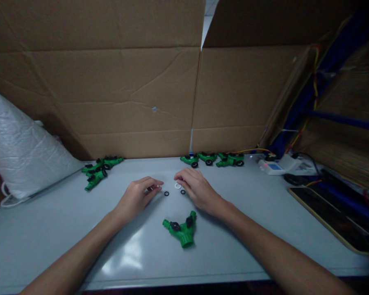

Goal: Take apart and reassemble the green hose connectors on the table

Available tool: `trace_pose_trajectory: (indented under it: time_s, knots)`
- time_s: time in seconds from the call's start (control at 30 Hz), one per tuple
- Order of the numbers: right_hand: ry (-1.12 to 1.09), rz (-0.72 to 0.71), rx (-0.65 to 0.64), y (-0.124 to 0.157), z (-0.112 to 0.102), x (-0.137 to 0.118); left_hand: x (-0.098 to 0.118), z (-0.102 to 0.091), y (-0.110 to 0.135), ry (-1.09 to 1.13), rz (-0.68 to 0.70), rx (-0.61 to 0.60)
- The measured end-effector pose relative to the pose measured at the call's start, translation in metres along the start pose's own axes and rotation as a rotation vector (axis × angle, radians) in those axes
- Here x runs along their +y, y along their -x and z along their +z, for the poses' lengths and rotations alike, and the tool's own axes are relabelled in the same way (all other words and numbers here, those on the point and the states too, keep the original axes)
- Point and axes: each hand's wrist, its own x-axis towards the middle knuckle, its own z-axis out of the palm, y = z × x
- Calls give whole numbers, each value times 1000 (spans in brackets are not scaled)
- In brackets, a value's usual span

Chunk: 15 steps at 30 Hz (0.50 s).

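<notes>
The left hand and right hand curl narrowly, whether gripping anything I cannot tell; the green Y-shaped hose splitter lies on the table, nearer than both.

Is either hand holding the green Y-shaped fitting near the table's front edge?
No, the green Y-shaped fitting lies on the table, with both the left hand and the right hand apart from it.
</notes>
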Motion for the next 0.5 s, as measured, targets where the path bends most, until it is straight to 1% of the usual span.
trace_pose_trajectory:
  time_s: [0.13,0.37,0.5]
  knots:
    - [-158,30,39,-2,-2,-3,-3,0,0,20,-12,7]
    - [-326,146,25,-3,0,-1,-5,-4,0,9,-28,45]
    - [-404,169,21,-3,2,1,-4,-5,-1,-4,-36,51]
